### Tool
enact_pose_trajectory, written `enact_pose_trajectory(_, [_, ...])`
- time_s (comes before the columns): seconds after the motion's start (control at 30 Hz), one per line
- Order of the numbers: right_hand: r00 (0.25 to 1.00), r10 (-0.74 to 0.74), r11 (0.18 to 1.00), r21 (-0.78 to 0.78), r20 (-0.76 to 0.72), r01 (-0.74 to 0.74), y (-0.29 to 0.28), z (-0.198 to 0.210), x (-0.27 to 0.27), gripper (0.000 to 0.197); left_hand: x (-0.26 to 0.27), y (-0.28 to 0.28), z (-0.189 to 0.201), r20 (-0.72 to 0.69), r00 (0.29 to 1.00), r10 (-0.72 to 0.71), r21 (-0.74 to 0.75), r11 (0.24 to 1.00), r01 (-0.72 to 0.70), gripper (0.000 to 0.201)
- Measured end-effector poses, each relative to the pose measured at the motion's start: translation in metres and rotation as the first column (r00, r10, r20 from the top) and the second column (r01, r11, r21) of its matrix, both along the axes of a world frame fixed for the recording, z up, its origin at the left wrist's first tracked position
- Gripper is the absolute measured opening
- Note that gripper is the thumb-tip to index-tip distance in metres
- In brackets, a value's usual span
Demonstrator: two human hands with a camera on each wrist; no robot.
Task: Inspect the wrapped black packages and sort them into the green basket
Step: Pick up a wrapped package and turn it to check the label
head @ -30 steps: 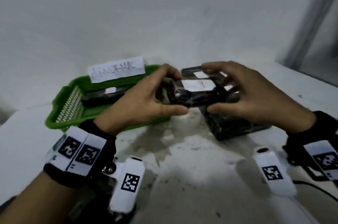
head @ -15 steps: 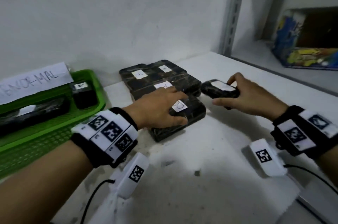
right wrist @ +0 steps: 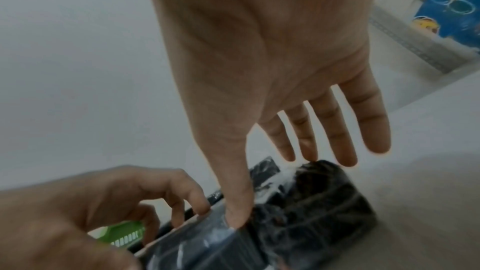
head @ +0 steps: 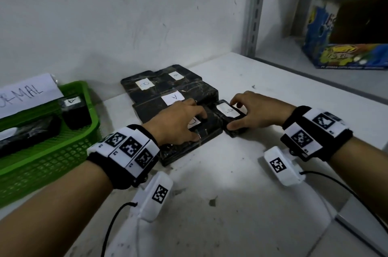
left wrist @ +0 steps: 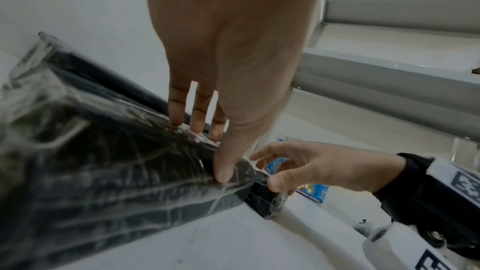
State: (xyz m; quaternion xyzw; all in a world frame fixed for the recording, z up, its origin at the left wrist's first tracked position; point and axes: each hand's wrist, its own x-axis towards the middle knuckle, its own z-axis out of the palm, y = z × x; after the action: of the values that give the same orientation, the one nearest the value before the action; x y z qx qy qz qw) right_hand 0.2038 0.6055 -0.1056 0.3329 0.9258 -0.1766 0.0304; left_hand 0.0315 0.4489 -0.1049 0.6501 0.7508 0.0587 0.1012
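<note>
While the left hand (head: 178, 122) lies with relaxed fingers on the large wrapped package (head: 201, 131) at frame centre, apparently steadying it, the right hand (head: 254, 113) pinches the small package (head: 230, 118) just to its right, thumb on the near side and fingers on the far side, probably to set it flush. Its label faces up; its long axis runs toward the upper left. The green basket (head: 84, 141) sits at the left edge.

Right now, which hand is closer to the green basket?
Left. The left hand rests on a black package just right of the green basket; the right hand holds a small package farther right.
</note>
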Motion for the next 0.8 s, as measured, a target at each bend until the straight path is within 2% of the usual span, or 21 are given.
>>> enact_pose_trajectory(0.07, [1.0,0.014,0.999,0.037,-0.002,-0.014,-0.005,0.009,-0.006,0.087,-0.001,-0.005,0.001,0.02,1.0,-0.021,0.024,1.0,0.02,0.052])
enact_pose_trajectory(0.13, [0.996,0.048,0.997,0.068,-0.078,-0.043,-0.014,0.024,-0.01,0.082,-0.001,-0.013,0.007,0.1,0.995,-0.011,0.065,0.998,0.005,0.049])
enact_pose_trajectory(0.23, [0.953,0.221,0.97,0.151,-0.206,-0.192,-0.048,0.046,-0.031,0.068,-0.012,-0.05,0.024,0.29,0.952,0.097,0.15,0.978,-0.145,0.039])
enact_pose_trajectory(0.3, [0.911,0.339,0.938,0.156,-0.235,-0.309,-0.079,0.058,-0.042,0.06,-0.023,-0.082,0.038,0.374,0.914,0.159,0.209,0.946,-0.25,0.033])
enact_pose_trajectory(0.43, [0.788,0.598,0.801,0.155,-0.148,-0.579,-0.157,0.077,-0.092,0.05,-0.054,-0.179,0.056,0.411,0.845,0.341,0.214,0.865,-0.453,0.031])
enact_pose_trajectory(0.5, [0.694,0.709,0.705,0.13,-0.123,-0.697,-0.197,0.086,-0.126,0.045,-0.063,-0.231,0.058,0.402,0.8,0.445,0.239,0.792,-0.561,0.028])
enact_pose_trajectory(0.6, [0.556,0.824,0.564,0.079,-0.108,-0.822,-0.255,0.095,-0.168,0.041,-0.059,-0.304,0.059,0.415,0.687,0.596,0.261,0.645,-0.718,0.023])
enact_pose_trajectory(0.7, [0.407,0.906,0.414,0.046,-0.112,-0.909,-0.314,0.091,-0.195,0.044,-0.045,-0.385,0.056,0.414,0.536,0.735,0.247,0.476,-0.844,0.02])
enact_pose_trajectory(0.77, [0.307,0.95,0.307,-0.012,-0.055,-0.952,-0.35,0.083,-0.204,0.044,-0.03,-0.433,0.053,0.356,0.408,0.841,0.154,0.377,-0.913,0.02])
enact_pose_trajectory(0.8, [0.248,0.969,0.248,-0.043,-0.009,-0.968,-0.366,0.077,-0.207,0.045,-0.021,-0.452,0.051,0.281,0.345,0.896,0.072,0.339,-0.938,0.024])
